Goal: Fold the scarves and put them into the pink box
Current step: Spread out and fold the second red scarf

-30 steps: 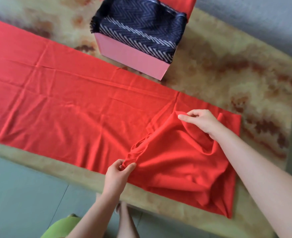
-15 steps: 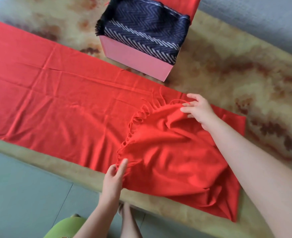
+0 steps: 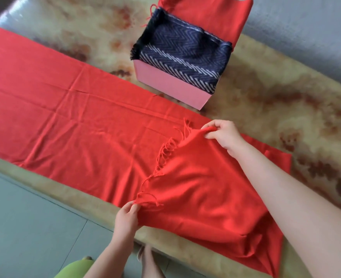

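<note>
Head cam is all I've got, so one view it is. Red scarf (image 3: 81, 117) is spread long across the mottled tan table (image 3: 286, 101), and I'm mid first fold: the fringed end is doubled back over the rest. My right hand (image 3: 224, 135) pinches the far corner of that end, my left hand (image 3: 126, 215) pinches the near corner at the table edge, both closed on cloth. Pink box (image 3: 169, 87) sits just past the scarf, already stuffed with a navy herringbone scarf (image 3: 183, 55) and another red one (image 3: 209, 17) behind it.

Next move, I reckon: carry both corners left together, keep the edge taut and square, lay it down flat. Fringe looks tangle-prone.

Can't see the scarf's far left end, it runs out of frame. Box interior is covered, so room left is anyone's guess.
</note>
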`<control>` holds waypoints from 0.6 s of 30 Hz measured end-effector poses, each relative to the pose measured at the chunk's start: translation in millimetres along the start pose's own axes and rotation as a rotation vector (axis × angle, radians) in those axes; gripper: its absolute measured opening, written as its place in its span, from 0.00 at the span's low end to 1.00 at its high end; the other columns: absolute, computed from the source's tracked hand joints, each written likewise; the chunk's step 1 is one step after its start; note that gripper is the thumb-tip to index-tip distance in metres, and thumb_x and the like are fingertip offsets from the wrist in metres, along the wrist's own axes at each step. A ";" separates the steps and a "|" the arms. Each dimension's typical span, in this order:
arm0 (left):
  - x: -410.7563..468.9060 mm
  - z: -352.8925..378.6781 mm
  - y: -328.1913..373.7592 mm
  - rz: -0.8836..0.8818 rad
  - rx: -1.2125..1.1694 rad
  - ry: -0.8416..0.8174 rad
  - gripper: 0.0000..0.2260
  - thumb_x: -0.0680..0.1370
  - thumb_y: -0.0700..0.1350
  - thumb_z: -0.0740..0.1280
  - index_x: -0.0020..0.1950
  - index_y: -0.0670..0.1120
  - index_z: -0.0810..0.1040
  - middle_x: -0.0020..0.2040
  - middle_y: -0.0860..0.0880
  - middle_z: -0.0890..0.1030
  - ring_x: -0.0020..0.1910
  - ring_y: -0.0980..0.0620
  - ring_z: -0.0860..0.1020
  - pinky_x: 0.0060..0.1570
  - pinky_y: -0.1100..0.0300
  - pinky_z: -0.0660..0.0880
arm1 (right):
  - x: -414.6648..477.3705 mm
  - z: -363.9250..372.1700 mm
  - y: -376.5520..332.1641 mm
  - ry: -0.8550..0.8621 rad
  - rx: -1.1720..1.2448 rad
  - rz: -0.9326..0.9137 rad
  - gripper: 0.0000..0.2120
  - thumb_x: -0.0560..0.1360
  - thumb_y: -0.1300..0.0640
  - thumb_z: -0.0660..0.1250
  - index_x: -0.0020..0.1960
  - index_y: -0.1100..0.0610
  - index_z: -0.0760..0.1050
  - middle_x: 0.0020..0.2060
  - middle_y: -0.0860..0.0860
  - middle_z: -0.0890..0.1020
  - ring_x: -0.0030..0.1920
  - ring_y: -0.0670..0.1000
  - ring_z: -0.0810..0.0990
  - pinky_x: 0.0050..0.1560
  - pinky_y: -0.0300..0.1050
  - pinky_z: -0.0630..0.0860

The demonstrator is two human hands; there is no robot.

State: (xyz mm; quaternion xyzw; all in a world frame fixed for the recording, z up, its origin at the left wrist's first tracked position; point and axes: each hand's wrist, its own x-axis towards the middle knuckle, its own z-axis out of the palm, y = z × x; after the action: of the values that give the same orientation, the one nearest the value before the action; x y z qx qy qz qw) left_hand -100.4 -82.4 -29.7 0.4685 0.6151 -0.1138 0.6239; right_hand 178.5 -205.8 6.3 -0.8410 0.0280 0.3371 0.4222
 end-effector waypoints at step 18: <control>33.3 -96.7 65.8 -0.012 -0.414 -0.149 0.08 0.75 0.40 0.70 0.46 0.38 0.72 0.38 0.41 0.81 0.36 0.48 0.81 0.42 0.44 0.81 | 24.8 122.4 -127.1 0.000 -0.193 -0.312 0.20 0.70 0.74 0.67 0.58 0.59 0.76 0.39 0.53 0.84 0.30 0.39 0.77 0.30 0.29 0.67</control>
State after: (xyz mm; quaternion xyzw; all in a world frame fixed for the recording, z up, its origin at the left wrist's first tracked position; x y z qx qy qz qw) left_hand -109.9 37.3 -10.6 0.3171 0.5804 -0.0232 0.7497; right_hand 173.2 -29.1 28.6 -0.8716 -0.1354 0.2688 0.3868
